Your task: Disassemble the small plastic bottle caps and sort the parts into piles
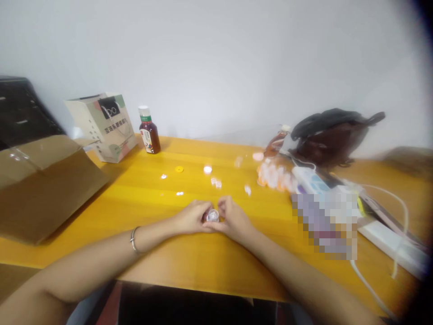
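My feed shows bright, diffuse light. Beyond and right of the right hand (pixel 235 222), the orange-and-white cluster (pixel 273 174) is smeared; farther right, 1 pixelated patch (pixel 323 225) precedes a blackened frame edge.

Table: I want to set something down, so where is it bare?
Bare: between box and left hand, and between right hand and the right-side clutter. Crowded: that clutter, with bag and cable; small pieces also dot the middle.

The table (pixel 203 266) carries a carton (pixel 54 189) left of the grip (pixel 209 225); beyond the grip lies a yellow disc (pixel 179 169); farther off, a paper bag (pixel 117 135) and a bottle (pixel 154 137) leftward, a dark bag (pixel 331 142) rightward
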Demonstrator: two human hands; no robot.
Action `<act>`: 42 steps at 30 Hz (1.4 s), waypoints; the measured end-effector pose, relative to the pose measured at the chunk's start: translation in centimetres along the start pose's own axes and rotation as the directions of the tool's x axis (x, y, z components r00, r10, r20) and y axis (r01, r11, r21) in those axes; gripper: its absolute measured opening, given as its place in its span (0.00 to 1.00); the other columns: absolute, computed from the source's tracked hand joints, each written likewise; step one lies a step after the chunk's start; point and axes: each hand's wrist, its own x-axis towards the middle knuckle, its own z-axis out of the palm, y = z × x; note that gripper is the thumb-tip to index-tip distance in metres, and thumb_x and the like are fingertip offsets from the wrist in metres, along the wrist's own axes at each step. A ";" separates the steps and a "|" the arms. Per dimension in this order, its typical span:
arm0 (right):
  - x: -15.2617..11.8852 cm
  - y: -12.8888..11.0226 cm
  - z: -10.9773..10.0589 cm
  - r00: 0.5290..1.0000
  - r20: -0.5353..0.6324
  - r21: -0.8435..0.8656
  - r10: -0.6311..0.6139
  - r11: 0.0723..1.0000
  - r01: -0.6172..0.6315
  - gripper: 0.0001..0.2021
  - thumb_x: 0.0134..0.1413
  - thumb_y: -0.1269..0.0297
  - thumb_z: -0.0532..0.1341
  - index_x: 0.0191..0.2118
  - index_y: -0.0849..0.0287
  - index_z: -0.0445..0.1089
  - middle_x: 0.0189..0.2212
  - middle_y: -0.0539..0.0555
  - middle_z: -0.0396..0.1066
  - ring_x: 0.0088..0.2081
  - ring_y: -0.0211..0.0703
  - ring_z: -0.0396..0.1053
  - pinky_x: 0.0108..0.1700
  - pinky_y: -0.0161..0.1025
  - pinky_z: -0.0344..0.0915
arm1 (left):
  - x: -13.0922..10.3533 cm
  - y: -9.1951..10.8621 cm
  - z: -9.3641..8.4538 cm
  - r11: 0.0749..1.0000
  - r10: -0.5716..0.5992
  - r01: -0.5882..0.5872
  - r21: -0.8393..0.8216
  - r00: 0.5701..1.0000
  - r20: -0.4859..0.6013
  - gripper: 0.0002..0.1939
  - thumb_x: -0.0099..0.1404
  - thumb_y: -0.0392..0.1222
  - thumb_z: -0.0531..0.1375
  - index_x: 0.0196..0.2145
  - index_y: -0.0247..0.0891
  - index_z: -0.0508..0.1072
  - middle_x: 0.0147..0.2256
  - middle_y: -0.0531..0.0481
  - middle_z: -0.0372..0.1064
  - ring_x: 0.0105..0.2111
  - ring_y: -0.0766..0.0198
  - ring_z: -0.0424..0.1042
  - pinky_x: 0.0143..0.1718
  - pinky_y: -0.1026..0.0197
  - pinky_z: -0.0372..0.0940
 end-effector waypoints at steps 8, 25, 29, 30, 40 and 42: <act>0.0 -0.4 -1.1 0.993 0.078 0.056 -0.093 0.994 0.089 0.22 0.39 0.65 0.61 0.42 0.59 0.55 0.38 0.58 0.64 0.38 0.48 0.65 0.41 0.45 0.62 | 0.0 -0.3 0.0 0.998 0.005 -0.003 -0.068 0.999 0.034 0.12 0.50 0.41 0.62 0.28 0.36 0.63 0.25 0.55 0.62 0.25 0.67 0.62 0.26 0.66 0.53; 0.7 1.6 -1.4 0.951 0.299 0.329 -0.077 0.944 -0.027 0.10 0.47 0.63 0.62 0.35 0.59 0.62 0.28 0.48 0.63 0.29 0.36 0.61 0.32 0.33 0.61 | -1.3 0.5 -2.5 0.980 0.138 -0.145 -0.140 0.989 -0.057 0.23 0.54 0.45 0.62 0.46 0.39 0.61 0.41 0.46 0.62 0.41 0.60 0.62 0.44 0.58 0.58; 0.8 1.9 -0.9 0.960 0.266 0.327 -0.093 0.945 0.001 0.08 0.46 0.65 0.62 0.32 0.59 0.62 0.27 0.48 0.62 0.28 0.36 0.60 0.31 0.33 0.60 | -1.0 0.9 -2.2 0.979 0.131 -0.144 -0.142 0.987 -0.097 0.14 0.59 0.44 0.59 0.42 0.39 0.65 0.39 0.47 0.65 0.40 0.61 0.64 0.44 0.58 0.59; 0.8 2.0 -0.9 0.960 0.265 0.330 -0.095 0.944 0.002 0.08 0.46 0.65 0.62 0.31 0.59 0.62 0.27 0.48 0.62 0.28 0.36 0.60 0.31 0.33 0.60 | -0.9 0.9 -2.0 0.980 0.115 -0.132 -0.152 0.987 -0.113 0.13 0.59 0.44 0.59 0.41 0.39 0.65 0.38 0.48 0.65 0.39 0.61 0.64 0.43 0.59 0.59; 0.8 2.2 -1.1 0.957 0.266 0.350 -0.112 0.937 0.012 0.14 0.46 0.57 0.64 0.37 0.58 0.66 0.29 0.49 0.66 0.31 0.37 0.63 0.34 0.34 0.61 | -0.8 0.3 -1.8 0.968 0.030 -0.078 -0.239 0.980 -0.195 0.13 0.57 0.42 0.60 0.39 0.37 0.66 0.36 0.49 0.68 0.36 0.64 0.65 0.40 0.61 0.60; 0.8 2.2 -1.1 0.971 0.219 0.351 -0.096 0.936 0.013 0.19 0.44 0.55 0.65 0.41 0.58 0.65 0.31 0.50 0.66 0.32 0.38 0.63 0.36 0.36 0.63 | -0.9 0.2 -1.7 0.968 0.025 -0.071 -0.242 0.982 -0.188 0.14 0.56 0.43 0.62 0.39 0.37 0.66 0.36 0.49 0.68 0.36 0.64 0.65 0.40 0.60 0.60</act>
